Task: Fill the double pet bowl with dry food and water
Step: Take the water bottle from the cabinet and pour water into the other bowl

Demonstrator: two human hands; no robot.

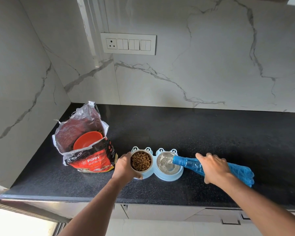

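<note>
1. I see the pale blue plastic double pet bowl with frog-eye bumps [157, 174] sitting on the black speckled stone counter [211, 133], directly between my two hands.
2. Its left steel cup [141, 161] is full of brown dry kibble [140, 161]; its right steel cup [168, 163] holds clear water.
3. My left hand [124, 167] grips the bowl's left end, fingers curled round the rim beside the kibble cup, thumb on the near edge.
4. My right hand [213, 167] is wrapped round the middle of a translucent blue plastic water bottle [189, 163], which lies tilted almost flat, its open neck over the right cup and water running out of it.
5. The bottle's base points away past my right wrist, above the counter.
6. Beyond my left hand stands an opened red-and-black puppy food bag with silver lining [90, 155], just beside the bowl.
7. An orange plastic scoop bowl [87, 140] rests inside the bag's mouth.
8. Further off, above both hands, a white switch panel with a socket [128, 43] sits on the white veined marble wall [211, 65].
</note>
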